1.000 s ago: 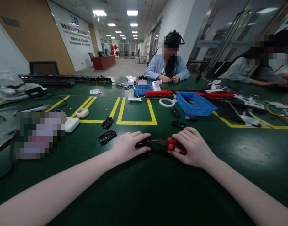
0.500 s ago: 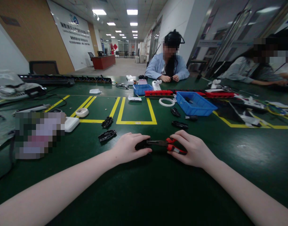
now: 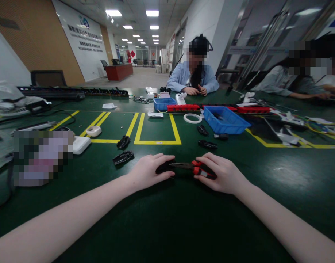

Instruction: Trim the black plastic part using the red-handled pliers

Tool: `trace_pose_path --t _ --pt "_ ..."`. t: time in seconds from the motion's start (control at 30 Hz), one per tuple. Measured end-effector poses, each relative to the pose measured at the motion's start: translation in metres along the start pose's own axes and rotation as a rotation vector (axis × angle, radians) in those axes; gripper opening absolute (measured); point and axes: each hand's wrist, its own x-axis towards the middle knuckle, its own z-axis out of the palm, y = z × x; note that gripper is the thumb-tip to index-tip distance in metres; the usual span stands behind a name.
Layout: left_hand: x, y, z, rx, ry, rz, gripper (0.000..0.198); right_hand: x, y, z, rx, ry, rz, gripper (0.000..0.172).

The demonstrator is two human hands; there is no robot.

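Note:
My left hand (image 3: 149, 168) is closed around a small black plastic part (image 3: 164, 167), mostly hidden by the fingers. My right hand (image 3: 223, 171) grips the red-and-black handles of needle-nose pliers (image 3: 197, 168). The jaws of the pliers point left and their tip meets the black part; whether they bite on it I cannot tell. Left of my left hand lie two black plastic shells (image 3: 123, 158) with open, ribbed insides. Beyond my right hand are several more dark pieces, among them a long black casing (image 3: 207, 144).
A blue bin (image 3: 224, 122) with dark items stands beyond my right hand, near a white ring (image 3: 192, 118) and red strips (image 3: 184, 108). A smaller blue bin (image 3: 164, 103) is farther back. A white box (image 3: 81, 145) and tape roll (image 3: 93, 131) lie left. Across the table sits a person (image 3: 193, 75).
The view has shifted slightly, so everything sits a little farther left. Both hands keep their hold on the black part and the pliers. The person opposite has moved their hands a little.

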Motion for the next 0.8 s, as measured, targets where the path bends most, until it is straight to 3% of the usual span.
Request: trace_pose_path --t 0.43,0.8 --pt "-0.0009 -0.0027 0.0031 0.076 -0.004 0.051 0.043 -0.0006 0.0006 -0.0004 0.014 -0.05 0.035 0.04" --pt "-0.0005 -0.0008 0.0009 0.016 -0.015 0.023 0.039 0.0 0.0014 0.0014 -0.034 0.013 0.003 0.043"
